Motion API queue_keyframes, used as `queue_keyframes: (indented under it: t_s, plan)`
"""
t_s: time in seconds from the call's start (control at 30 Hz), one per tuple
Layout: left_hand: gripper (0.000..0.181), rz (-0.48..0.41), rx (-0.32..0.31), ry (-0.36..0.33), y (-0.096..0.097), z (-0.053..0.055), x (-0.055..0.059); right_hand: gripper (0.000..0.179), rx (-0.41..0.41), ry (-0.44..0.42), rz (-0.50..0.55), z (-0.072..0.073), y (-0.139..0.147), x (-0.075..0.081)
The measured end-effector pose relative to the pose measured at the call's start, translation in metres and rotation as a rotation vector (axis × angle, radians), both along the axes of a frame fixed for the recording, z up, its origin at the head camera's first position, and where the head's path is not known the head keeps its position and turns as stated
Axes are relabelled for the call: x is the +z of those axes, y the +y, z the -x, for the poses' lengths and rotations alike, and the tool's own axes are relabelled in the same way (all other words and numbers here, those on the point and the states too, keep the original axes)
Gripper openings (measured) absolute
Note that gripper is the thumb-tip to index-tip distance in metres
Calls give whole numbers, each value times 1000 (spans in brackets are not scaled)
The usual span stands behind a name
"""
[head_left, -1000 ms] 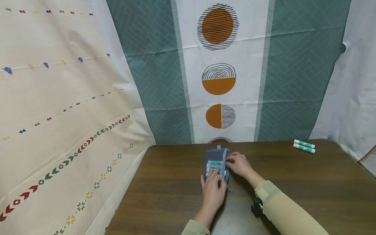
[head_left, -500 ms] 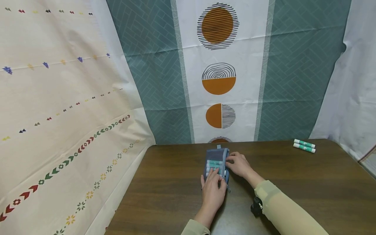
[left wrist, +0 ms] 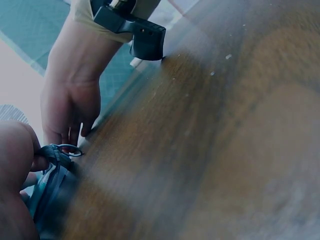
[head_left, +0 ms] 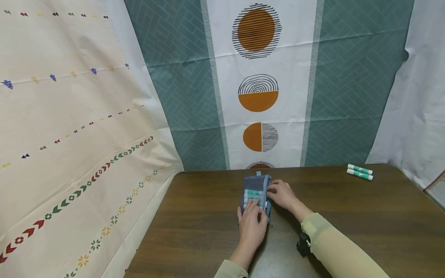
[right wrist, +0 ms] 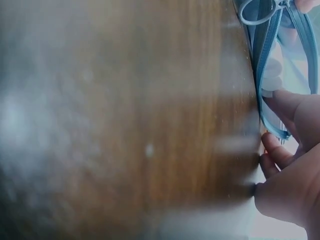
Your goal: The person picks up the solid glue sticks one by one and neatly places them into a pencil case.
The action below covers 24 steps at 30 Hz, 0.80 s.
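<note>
A blue-grey zippered pouch [head_left: 252, 183] with a see-through front lies on the table. Through it show several green-and-white tubes [head_left: 255, 192] that look like glue sticks. My left hand [head_left: 252, 227] lies over the pouch's near end, its thumb and fingers gripping the edge by the zipper pull ring [left wrist: 70, 149]. At the right side, my right hand [head_left: 283, 195] holds the far part of the open zipper edge [right wrist: 270, 45]. In the right wrist view one digit reaches into the opening against a white tube end [right wrist: 272, 82], with other fingers below the rim.
Two more green-and-white tubes [head_left: 359, 172] lie side by side at the table's back right. The brown wooden table [head_left: 194, 231] ends at a hanging teal-and-white cloth [head_left: 194, 96]. A cream patterned cloth [head_left: 87, 127] hangs on the left and a white one [head_left: 413, 116] on the right.
</note>
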<state>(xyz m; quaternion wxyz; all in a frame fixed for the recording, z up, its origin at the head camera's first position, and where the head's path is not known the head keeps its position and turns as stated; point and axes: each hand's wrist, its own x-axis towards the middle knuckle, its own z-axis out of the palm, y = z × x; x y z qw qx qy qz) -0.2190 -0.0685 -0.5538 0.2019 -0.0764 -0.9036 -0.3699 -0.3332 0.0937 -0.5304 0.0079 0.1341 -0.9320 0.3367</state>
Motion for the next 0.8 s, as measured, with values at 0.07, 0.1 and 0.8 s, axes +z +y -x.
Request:
queue_keyframes:
  t_s: [0.07, 0.1, 0.8]
  plan:
    - [17, -2, -1, -1, 0, 0, 0, 27, 3, 0, 5, 0, 1, 0]
    - [16, -3, -2, -1, 0, 0, 0, 26, 6, 0, 7, 0, 1, 0]
    - [17, 2, 1, -6, 0, 0, 0, 31, 51, -32, 53, 1, 9, -2]
